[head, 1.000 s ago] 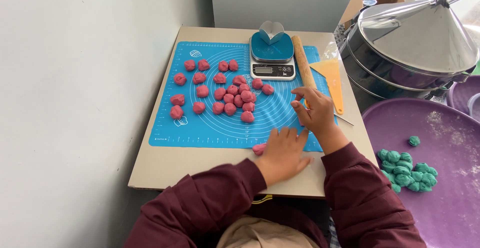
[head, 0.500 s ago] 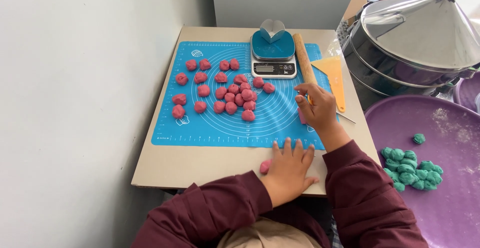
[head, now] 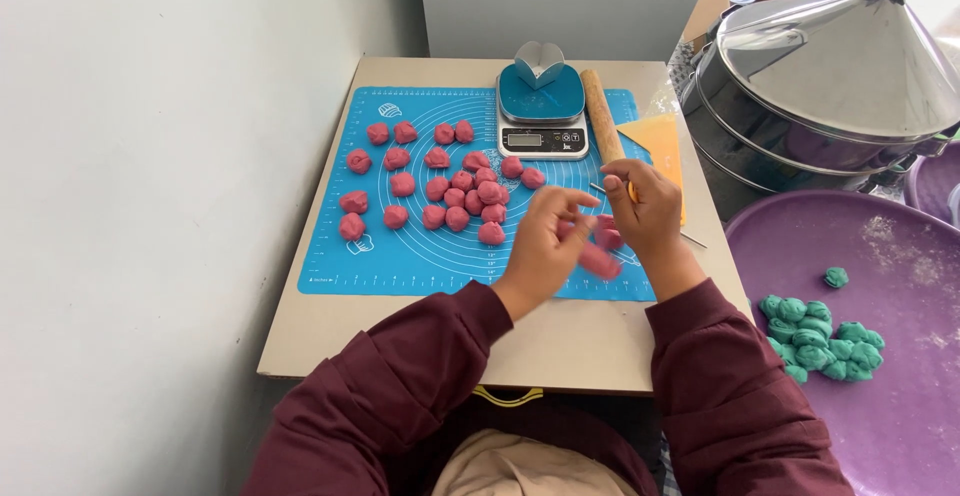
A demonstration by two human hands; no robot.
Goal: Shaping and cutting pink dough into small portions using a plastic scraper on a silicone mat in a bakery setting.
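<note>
I see the pink dough piece point(head: 600, 259) pinched between both hands: left hand point(head: 545, 241) and right hand point(head: 645, 211) closed on it, above the blue mat's point(head: 420, 256) near right corner; it could slip off the surface point(head: 560, 346)

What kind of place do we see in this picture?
Probably a small kitchen or food-preparation corner. A blue silicone baking mat carries small pink dough balls, a digital kitchen scale stands behind them, and a large steel steamer stands beside the table.

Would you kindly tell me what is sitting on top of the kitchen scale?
A folded blue-grey dumpling mould stands on the kitchen scale; it covers part of the teal platform, so anything under it is hidden.
</note>
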